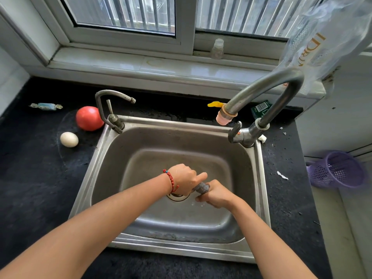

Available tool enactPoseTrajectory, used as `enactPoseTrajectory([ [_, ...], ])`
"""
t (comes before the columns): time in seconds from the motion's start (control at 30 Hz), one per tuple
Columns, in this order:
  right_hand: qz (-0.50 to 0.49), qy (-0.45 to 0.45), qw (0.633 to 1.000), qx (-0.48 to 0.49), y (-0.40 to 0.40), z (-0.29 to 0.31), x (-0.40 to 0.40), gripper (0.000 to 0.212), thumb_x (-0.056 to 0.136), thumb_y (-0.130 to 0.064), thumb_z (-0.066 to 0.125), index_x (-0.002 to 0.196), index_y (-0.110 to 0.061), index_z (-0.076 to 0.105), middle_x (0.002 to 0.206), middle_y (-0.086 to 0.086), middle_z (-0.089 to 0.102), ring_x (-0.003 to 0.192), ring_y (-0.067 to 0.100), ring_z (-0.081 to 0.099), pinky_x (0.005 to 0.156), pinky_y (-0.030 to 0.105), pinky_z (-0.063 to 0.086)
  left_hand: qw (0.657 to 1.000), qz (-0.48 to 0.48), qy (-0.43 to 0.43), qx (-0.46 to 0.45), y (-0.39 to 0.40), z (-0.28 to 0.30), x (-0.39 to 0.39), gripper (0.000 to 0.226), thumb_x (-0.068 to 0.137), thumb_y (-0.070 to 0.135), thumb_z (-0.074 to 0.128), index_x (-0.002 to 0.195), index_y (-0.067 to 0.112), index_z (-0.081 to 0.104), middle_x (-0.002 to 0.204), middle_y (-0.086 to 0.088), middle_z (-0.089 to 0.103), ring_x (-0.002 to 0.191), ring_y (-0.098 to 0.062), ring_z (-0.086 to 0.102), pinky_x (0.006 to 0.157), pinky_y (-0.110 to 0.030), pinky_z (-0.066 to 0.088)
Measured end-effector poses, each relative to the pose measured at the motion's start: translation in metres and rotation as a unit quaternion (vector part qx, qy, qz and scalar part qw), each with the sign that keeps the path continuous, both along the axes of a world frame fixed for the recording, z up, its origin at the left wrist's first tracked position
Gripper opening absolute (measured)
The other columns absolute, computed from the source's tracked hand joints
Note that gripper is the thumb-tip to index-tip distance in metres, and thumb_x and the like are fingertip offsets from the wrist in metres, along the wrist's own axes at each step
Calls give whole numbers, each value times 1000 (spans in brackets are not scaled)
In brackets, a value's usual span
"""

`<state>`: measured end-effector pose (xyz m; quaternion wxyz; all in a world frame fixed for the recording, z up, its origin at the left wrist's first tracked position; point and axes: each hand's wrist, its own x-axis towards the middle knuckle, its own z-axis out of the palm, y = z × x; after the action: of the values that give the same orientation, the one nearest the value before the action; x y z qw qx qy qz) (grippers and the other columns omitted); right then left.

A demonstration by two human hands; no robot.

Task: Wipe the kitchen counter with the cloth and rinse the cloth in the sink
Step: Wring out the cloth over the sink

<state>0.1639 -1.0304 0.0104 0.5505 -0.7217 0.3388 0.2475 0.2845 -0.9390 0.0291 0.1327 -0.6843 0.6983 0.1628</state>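
Both of my hands are low inside the steel sink, just above its drain. A grey cloth is twisted into a tight roll between them. My left hand, with a red bead bracelet on the wrist, grips one end. My right hand grips the other end, and a few drops hang under it. Most of the cloth is hidden inside my fists. The large tap with a pink nozzle arches over the back right of the sink; no water runs from it.
A black counter surrounds the sink. At back left lie a red tomato, a white egg, a wrapped candy and a small second tap. White scraps dot the right counter; a purple basket sits beyond.
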Motion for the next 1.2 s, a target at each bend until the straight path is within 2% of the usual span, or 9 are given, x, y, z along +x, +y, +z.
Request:
enactPoseTrajectory([
  [0.2, 75, -72, 951, -292, -7, 20, 4, 28, 66, -31, 72, 86, -22, 55, 88, 2, 64, 84, 25, 58, 65, 31, 40, 968, 221, 79, -83, 14, -5, -5, 30, 83, 26, 46, 108, 11, 48, 110, -11, 64, 99, -37, 61, 73, -37, 44],
  [0.37, -224, -191, 952, -89, -5, 20, -5, 57, 72, -23, 75, 122, -20, 47, 112, 2, 54, 97, 14, 55, 85, 29, 46, 824, 494, 246, -125, 29, -8, -18, 27, 71, 34, 65, 90, 16, 59, 93, -16, 70, 93, -37, 62, 76, -37, 51],
  [0.5, -342, -117, 933, 13, 11, 20, 4, 37, 80, -40, 63, 101, -10, 53, 80, 2, 59, 54, 11, 53, 42, 18, 40, 754, 572, 279, -163, 34, -5, -33, 28, 69, 33, 67, 90, 16, 59, 89, -13, 71, 89, -34, 63, 72, -32, 47],
  [0.6, -358, -143, 922, -19, 17, 22, 14, 27, 74, -32, 73, 76, -14, 53, 65, 2, 56, 47, 10, 46, 45, 20, 37, 754, 545, 304, -205, 38, -3, -45, 38, 62, 40, 64, 86, 11, 62, 85, -8, 66, 82, -28, 61, 69, -27, 41],
  [0.7, -382, -201, 902, -4, 14, 29, 17, 20, 78, -15, 70, 66, -12, 55, 48, -4, 52, 38, 3, 43, 44, 19, 37, 707, 563, 368, -216, 43, 2, -42, 28, 62, 29, 78, 78, 9, 66, 78, 3, 47, 69, -13, 49, 63, -15, 34],
  [0.87, -421, -261, 866, 71, 11, 41, 13, 31, 89, -4, 48, 63, -11, 62, 46, -7, 64, 47, 4, 60, 49, 17, 51, 512, 555, 644, -124, 53, 16, -29, 21, 77, 6, 67, 58, 11, 61, 51, 4, 52, 46, -5, 48, 49, -14, 40],
  [0.97, -447, -285, 837, 137, 15, 50, 16, 31, 92, -6, 44, 69, -10, 64, 52, -4, 67, 53, 7, 62, 55, 19, 52, 415, 533, 730, -104, 56, 19, -25, 12, 80, 9, 57, 70, 3, 63, 53, 0, 64, 48, -8, 59, 49, -18, 50],
  [1.03, -432, -302, 833, 166, 17, 55, 15, 29, 93, -8, 43, 75, -9, 66, 59, -2, 70, 59, 9, 64, 60, 21, 53, 407, 499, 759, -102, 58, 19, -20, 13, 79, 12, 59, 85, 2, 64, 63, -3, 69, 56, -13, 64, 56, -22, 54],
  [1.2, -285, -336, 896, 52, 16, 70, 13, 20, 87, -2, 54, 80, -14, 68, 68, -4, 70, 66, 7, 64, 62, 19, 54, 510, 470, 706, -143, 48, 26, -14, 33, 70, 32, 61, 99, 17, 64, 82, 6, 72, 78, -8, 66, 68, -17, 51],
])
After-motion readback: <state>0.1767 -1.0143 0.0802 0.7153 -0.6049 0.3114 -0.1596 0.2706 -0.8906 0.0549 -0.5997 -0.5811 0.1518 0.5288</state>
